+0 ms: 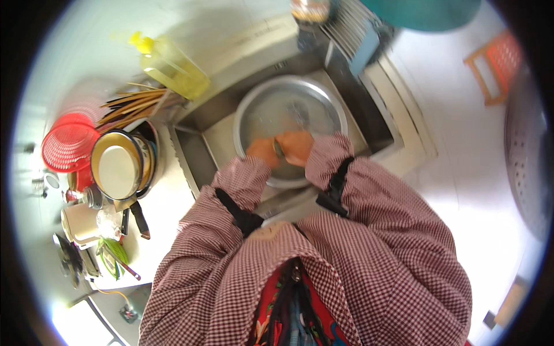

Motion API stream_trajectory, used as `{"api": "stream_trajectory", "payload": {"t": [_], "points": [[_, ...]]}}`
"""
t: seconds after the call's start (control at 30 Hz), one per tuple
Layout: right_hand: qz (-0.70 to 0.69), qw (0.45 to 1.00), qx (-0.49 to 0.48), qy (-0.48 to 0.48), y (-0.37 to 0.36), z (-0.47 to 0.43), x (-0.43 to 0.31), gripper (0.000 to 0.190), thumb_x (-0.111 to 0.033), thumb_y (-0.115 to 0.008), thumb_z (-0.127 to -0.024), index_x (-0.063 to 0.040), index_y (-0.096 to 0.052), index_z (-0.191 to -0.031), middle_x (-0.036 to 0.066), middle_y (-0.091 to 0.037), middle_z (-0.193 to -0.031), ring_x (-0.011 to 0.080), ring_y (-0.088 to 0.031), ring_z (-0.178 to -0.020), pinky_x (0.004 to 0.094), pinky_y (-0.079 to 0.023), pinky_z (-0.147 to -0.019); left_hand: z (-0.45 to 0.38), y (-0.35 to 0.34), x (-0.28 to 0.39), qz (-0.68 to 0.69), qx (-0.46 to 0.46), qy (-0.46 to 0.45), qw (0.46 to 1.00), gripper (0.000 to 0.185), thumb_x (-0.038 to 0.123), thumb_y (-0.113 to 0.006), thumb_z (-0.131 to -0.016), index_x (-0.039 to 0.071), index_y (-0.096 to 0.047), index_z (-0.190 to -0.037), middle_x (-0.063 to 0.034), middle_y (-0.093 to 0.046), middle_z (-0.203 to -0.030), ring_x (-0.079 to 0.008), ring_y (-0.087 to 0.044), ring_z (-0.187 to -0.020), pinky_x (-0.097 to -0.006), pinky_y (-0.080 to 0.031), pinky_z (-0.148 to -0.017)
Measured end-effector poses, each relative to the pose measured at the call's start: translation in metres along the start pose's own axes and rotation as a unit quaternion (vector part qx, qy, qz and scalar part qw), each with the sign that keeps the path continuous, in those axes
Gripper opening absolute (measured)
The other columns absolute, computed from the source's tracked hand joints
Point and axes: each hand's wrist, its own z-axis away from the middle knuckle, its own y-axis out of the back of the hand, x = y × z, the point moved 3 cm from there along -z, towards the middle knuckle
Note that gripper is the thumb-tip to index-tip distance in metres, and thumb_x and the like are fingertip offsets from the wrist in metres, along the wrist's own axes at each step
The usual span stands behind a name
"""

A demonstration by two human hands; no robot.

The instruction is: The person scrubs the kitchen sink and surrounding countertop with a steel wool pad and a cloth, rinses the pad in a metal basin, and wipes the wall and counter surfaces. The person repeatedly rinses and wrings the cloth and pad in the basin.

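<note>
A round metal basin [239, 116] of cloudy water [270, 108] stands in the stainless steel sink [207, 142] before me. My left hand [262, 150] and my right hand [295, 146] are close together over the near half of the basin, wrists bent inward. Between them shows a small greenish curved thing [278, 148], too blurred to name. My fingers are blurred or under the water, so I cannot make out whether they grip anything. Checked sleeves [331, 151] with black straps [339, 177] cover both forearms.
Left of the sink are an oil bottle [177, 71], chopsticks [134, 104], a red plastic basket [71, 142], stacked bowls [117, 166] and knives [138, 218]. A dish rack [352, 30] is by the far right corner. A perforated metal vessel [526, 151] stands further right.
</note>
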Motion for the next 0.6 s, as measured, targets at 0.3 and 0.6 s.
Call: {"api": "stream_trajectory", "payload": {"t": [0.3,0.6], "points": [[-0.316,0.930,0.155,-0.109,0.036,0.015,0.016,0.054,-0.020,-0.077,-0.067,-0.001,-0.053,-0.111,0.015,-0.063,-0.096,0.0255,-0.063,-0.085,0.0324,-0.048,-0.075,0.058,0.035,-0.049,0.644,0.029,0.176,0.744,0.062,0.031,-0.065,-0.082,0.001,-0.038,-0.129,-0.0166,-0.053,-0.117,-0.0285,-0.058,-0.096,-0.0365,-0.051,-0.072],[-0.639,0.764,-0.039,-0.084,0.043,0.053,-0.062,0.053,-0.011,-0.074,-0.073,0.002,-0.052,-0.119,0.007,-0.060,-0.106,0.0151,-0.056,-0.096,0.0272,-0.043,-0.085,0.094,0.018,-0.013,0.805,0.078,0.101,0.579,0.048,0.027,-0.054,-0.089,-0.003,-0.041,-0.124,-0.0201,-0.054,-0.114,-0.0311,-0.054,-0.104,-0.0438,-0.044,-0.091]]}}
